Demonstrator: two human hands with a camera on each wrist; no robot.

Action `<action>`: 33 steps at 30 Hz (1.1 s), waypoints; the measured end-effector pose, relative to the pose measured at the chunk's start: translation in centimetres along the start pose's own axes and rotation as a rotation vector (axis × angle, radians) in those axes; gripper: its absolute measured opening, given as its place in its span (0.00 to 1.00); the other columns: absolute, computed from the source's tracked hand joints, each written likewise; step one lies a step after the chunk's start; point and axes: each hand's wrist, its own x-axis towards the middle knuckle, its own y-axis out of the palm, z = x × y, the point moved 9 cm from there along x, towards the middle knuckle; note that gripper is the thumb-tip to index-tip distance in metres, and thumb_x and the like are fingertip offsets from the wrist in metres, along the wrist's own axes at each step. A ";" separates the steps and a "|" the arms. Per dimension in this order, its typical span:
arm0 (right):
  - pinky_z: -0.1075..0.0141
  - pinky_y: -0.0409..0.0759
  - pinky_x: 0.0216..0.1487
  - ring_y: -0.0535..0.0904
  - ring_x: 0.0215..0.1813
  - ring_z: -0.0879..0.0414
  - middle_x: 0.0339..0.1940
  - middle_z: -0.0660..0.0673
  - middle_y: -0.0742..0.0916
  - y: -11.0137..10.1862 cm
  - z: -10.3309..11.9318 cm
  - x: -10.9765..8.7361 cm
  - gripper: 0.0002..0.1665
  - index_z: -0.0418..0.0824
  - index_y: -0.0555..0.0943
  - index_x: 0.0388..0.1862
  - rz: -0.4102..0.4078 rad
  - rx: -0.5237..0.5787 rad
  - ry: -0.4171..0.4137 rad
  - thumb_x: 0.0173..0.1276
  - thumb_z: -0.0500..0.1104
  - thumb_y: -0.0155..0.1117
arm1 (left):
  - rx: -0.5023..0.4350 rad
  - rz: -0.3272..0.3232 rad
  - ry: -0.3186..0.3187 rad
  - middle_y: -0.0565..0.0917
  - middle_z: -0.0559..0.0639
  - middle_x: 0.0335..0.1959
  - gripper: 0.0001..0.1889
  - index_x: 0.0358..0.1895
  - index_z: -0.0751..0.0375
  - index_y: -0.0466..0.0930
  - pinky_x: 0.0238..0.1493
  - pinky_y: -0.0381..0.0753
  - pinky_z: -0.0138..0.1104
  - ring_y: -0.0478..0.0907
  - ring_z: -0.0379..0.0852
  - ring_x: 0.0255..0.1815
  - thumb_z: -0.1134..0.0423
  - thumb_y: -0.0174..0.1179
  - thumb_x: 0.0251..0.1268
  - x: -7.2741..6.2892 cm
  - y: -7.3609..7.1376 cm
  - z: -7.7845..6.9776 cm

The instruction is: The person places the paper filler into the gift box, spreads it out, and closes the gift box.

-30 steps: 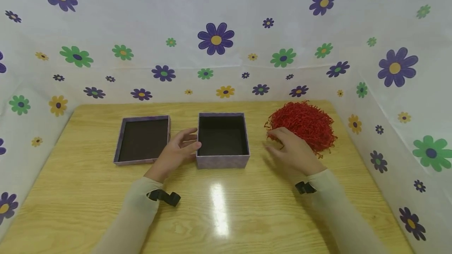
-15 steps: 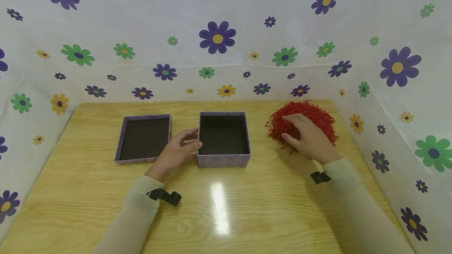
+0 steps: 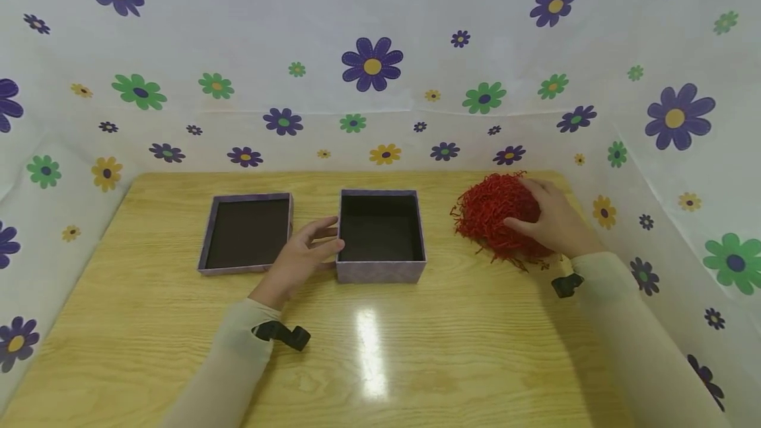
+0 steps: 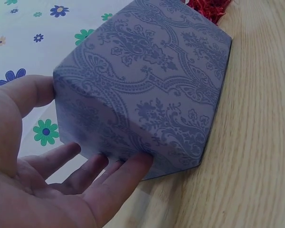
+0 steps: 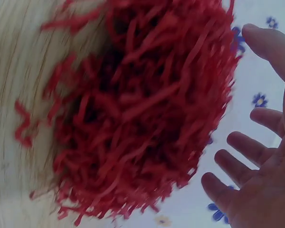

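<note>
My left hand (image 3: 302,257) rests its fingertips against the left side of an open purple patterned box (image 3: 380,273). In the left wrist view the spread fingers (image 4: 118,183) touch the box's wall (image 4: 147,80) without wrapping round it. My right hand (image 3: 555,220) is over the right side of a pile of red shredded paper (image 3: 490,213), hiding part of it. In the right wrist view its fingers (image 5: 249,147) are spread beside the red shreds (image 5: 147,109) and grip nothing.
A shallow lid (image 3: 246,233) with a dark inside and purple edges lies left of the box. Everything sits on a wooden table (image 3: 452,335). White cloth (image 3: 309,18) with flower prints surrounds the table at the back and sides.
My right hand has moved from the pile's left front edge, across the red shredded paper, to its right side. The left hand has stayed at the box. The head view has shifted slightly.
</note>
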 end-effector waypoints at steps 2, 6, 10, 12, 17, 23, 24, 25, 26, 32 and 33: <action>0.28 0.59 0.73 0.57 0.77 0.26 0.79 0.25 0.61 0.1 -1.0 0.2 0.60 0.37 0.53 0.84 0.018 0.008 0.024 0.67 0.64 0.72 | 0.008 0.000 0.002 0.66 0.59 0.76 0.36 0.81 0.51 0.60 0.67 0.77 0.54 0.69 0.62 0.74 0.56 0.64 0.75 0.0 0.0 0.0; 0.28 0.57 0.74 0.56 0.77 0.25 0.79 0.25 0.59 0.3 -2.0 0.5 0.62 0.38 0.51 0.85 0.059 0.024 0.059 0.67 0.65 0.72 | 0.022 0.005 0.012 0.65 0.59 0.77 0.36 0.81 0.51 0.60 0.68 0.76 0.55 0.68 0.62 0.74 0.55 0.64 0.76 -0.1 0.0 -0.1; 0.27 0.56 0.73 0.54 0.77 0.22 0.80 0.22 0.56 0.8 -2.4 0.6 0.65 0.39 0.47 0.86 0.112 0.024 0.084 0.67 0.67 0.70 | 0.026 -0.001 0.018 0.65 0.59 0.77 0.35 0.81 0.51 0.61 0.68 0.75 0.55 0.67 0.61 0.75 0.56 0.63 0.76 -0.2 0.0 -0.2; 0.27 0.55 0.73 0.53 0.77 0.22 0.80 0.21 0.55 1.0 -2.4 0.5 0.65 0.38 0.46 0.86 0.130 0.024 0.088 0.68 0.67 0.70 | 0.032 -0.005 0.019 0.66 0.59 0.77 0.35 0.81 0.51 0.61 0.68 0.76 0.55 0.67 0.61 0.75 0.56 0.63 0.76 -0.3 0.0 -0.2; 0.27 0.54 0.73 0.51 0.78 0.22 0.80 0.22 0.55 1.5 -2.6 0.4 0.62 0.37 0.47 0.86 0.163 0.026 0.092 0.70 0.64 0.69 | 0.030 0.001 0.023 0.66 0.60 0.77 0.35 0.81 0.52 0.61 0.67 0.76 0.56 0.69 0.62 0.74 0.56 0.63 0.77 -0.3 0.2 -0.3; 0.29 0.55 0.75 0.55 0.78 0.24 0.79 0.23 0.61 2.0 -2.6 0.6 0.54 0.32 0.52 0.83 0.188 0.022 0.076 0.73 0.55 0.69 | 0.019 0.014 0.030 0.65 0.60 0.77 0.35 0.81 0.53 0.60 0.66 0.77 0.56 0.69 0.63 0.74 0.56 0.63 0.76 -0.4 0.4 -0.2; 0.30 0.55 0.75 0.55 0.78 0.25 0.78 0.23 0.63 2.0 -2.6 0.7 0.52 0.30 0.54 0.83 0.184 0.019 0.070 0.74 0.53 0.68 | 0.016 0.014 0.032 0.65 0.60 0.77 0.35 0.81 0.53 0.61 0.66 0.78 0.55 0.69 0.62 0.74 0.56 0.63 0.76 -0.4 0.4 -0.2; 0.31 0.56 0.75 0.57 0.77 0.25 0.77 0.23 0.64 2.0 -2.5 0.7 0.50 0.29 0.55 0.82 0.178 0.020 0.064 0.74 0.51 0.68 | 0.014 0.015 0.034 0.65 0.60 0.77 0.35 0.81 0.53 0.61 0.65 0.78 0.55 0.68 0.62 0.74 0.56 0.63 0.76 -0.3 0.4 -0.2; 0.31 0.56 0.75 0.58 0.77 0.25 0.77 0.23 0.66 2.0 -2.5 0.8 0.48 0.28 0.57 0.81 0.170 0.017 0.058 0.74 0.49 0.68 | 0.012 0.014 0.036 0.65 0.60 0.76 0.35 0.81 0.53 0.61 0.65 0.78 0.55 0.68 0.62 0.74 0.56 0.63 0.76 -0.3 0.4 -0.2; 0.33 0.60 0.74 0.63 0.74 0.26 0.72 0.24 0.71 1.7 -2.2 1.1 0.38 0.26 0.65 0.76 0.123 0.006 0.022 0.75 0.41 0.66 | 0.027 -0.002 0.038 0.66 0.60 0.76 0.34 0.80 0.53 0.62 0.66 0.77 0.54 0.68 0.61 0.74 0.57 0.63 0.77 -0.3 0.3 -0.2; 0.33 0.60 0.74 0.64 0.73 0.26 0.72 0.24 0.72 1.6 -2.2 1.1 0.36 0.26 0.66 0.75 0.116 0.000 0.020 0.75 0.40 0.66 | 0.028 -0.003 0.035 0.67 0.60 0.76 0.34 0.80 0.53 0.62 0.67 0.77 0.54 0.68 0.60 0.74 0.57 0.63 0.77 -0.2 0.3 -0.2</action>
